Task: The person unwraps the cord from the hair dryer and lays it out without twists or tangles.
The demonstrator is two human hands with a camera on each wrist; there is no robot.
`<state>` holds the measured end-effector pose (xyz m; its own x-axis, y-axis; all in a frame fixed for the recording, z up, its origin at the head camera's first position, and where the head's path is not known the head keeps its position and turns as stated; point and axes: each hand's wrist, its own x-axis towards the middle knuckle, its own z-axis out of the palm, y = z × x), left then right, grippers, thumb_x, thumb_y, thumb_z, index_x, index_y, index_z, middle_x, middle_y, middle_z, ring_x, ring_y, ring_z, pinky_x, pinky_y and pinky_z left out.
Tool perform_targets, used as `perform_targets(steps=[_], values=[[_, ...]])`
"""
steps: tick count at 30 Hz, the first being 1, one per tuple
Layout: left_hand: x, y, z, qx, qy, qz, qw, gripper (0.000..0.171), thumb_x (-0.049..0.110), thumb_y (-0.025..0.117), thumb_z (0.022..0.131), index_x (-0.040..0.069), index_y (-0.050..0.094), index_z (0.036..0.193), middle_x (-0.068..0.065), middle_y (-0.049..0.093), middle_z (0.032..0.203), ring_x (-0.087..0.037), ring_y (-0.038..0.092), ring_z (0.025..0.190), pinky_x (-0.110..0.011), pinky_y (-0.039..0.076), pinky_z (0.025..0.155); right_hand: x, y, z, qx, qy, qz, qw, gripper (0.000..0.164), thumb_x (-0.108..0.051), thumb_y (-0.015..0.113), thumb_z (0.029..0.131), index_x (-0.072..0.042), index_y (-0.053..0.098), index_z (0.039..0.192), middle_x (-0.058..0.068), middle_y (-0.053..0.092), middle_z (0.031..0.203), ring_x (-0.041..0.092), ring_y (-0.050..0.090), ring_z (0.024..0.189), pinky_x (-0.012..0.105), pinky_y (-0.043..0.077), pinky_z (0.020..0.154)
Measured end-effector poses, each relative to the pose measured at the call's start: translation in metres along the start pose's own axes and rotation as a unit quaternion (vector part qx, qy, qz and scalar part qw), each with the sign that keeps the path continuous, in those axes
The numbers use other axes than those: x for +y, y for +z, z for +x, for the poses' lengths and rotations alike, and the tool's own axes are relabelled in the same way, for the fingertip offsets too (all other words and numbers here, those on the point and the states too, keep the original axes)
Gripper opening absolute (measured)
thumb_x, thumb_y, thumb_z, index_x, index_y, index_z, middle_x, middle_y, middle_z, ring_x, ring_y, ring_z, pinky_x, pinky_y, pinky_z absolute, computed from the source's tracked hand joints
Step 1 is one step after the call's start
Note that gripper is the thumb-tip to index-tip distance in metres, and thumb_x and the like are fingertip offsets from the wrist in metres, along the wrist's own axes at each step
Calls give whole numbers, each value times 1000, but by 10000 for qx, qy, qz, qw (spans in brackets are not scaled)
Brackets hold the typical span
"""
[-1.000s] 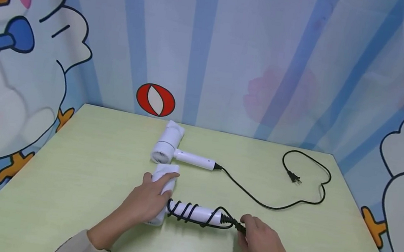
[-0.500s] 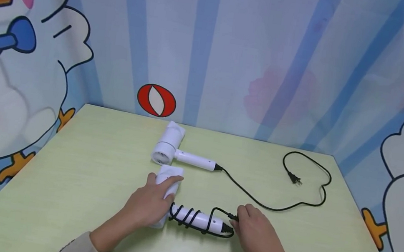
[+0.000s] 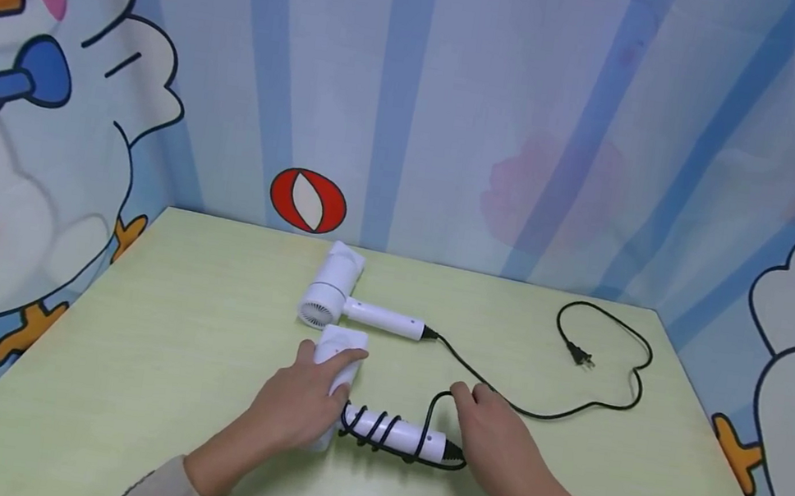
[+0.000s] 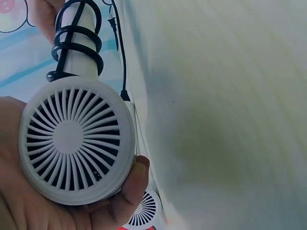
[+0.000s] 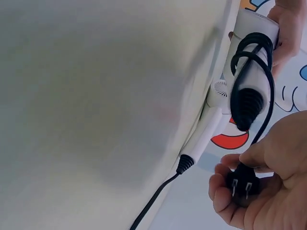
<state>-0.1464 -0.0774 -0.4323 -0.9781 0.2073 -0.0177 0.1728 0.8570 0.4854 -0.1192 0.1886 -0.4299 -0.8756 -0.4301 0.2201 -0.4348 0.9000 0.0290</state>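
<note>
My left hand (image 3: 296, 403) grips the body of a white hair dryer (image 3: 411, 438), held close above the table. In the left wrist view, its round slotted air inlet (image 4: 69, 140) faces the camera, with fingers and palm around it. A black cord (image 4: 79, 33) is coiled several times round the handle. My right hand (image 3: 498, 446), just right of the handle end, pinches the two-pin plug (image 5: 243, 179) of that cord. In the right wrist view, the cord runs from the plug up to the handle coils.
Behind lies a second white hair dryer (image 3: 381, 317) on the pale table (image 3: 158, 318). Its black cord (image 3: 533, 414) stretches out to the right and curves back to a plug (image 3: 579, 354). A cartoon-printed curtain (image 3: 450, 122) borders the table.
With the plug, my right hand has moved up and left, away from the handle's end; a cord loop now rises off the handle. My left hand and the dryer have shifted slightly right.
</note>
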Motion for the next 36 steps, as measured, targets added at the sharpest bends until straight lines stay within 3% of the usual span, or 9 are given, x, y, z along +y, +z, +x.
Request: perform_targets(steps=[6, 13, 19, 28, 36], values=[[0, 1, 1, 58, 32, 170, 9998, 46, 29, 51, 99, 39, 52, 144, -25, 44, 122, -26, 50, 55, -37, 39, 46, 1, 2, 8, 139, -156, -143, 9997, 24, 14, 60, 85, -6, 47, 89, 1, 38, 70, 15, 32, 61, 29, 33, 56], [0, 0, 0, 102, -7, 94, 9999, 45, 30, 51, 100, 39, 53, 144, -25, 44, 121, -26, 50, 56, -36, 39, 46, 4, 4, 14, 124, -50, -65, 9999, 21, -12, 57, 103, -8, 46, 86, -2, 38, 68, 14, 34, 60, 29, 33, 55], [0, -3, 0, 91, -63, 56, 9999, 44, 29, 52, 100, 39, 53, 143, -25, 44, 122, -26, 50, 58, -36, 39, 47, 8, 6, 13, 299, -179, -173, 9992, 23, -8, 58, 96, -10, 42, 79, -2, 33, 65, 14, 31, 56, 28, 29, 52], [-1, -2, 1, 76, -41, 80, 9999, 45, 30, 51, 100, 38, 53, 143, -25, 44, 121, -26, 50, 56, -36, 39, 47, 9, 5, 14, 105, -121, -312, 9994, 28, -21, 65, 100, -8, 48, 83, 0, 40, 69, 15, 35, 60, 29, 33, 55], [-2, 1, 3, 205, -62, 135, 9997, 46, 30, 52, 99, 38, 53, 144, -25, 45, 119, -26, 50, 58, -36, 40, 46, 8, 9, 20, 615, 169, -512, 9966, 48, -39, 63, 100, -12, 39, 68, -1, 31, 60, 15, 30, 51, 29, 29, 50]])
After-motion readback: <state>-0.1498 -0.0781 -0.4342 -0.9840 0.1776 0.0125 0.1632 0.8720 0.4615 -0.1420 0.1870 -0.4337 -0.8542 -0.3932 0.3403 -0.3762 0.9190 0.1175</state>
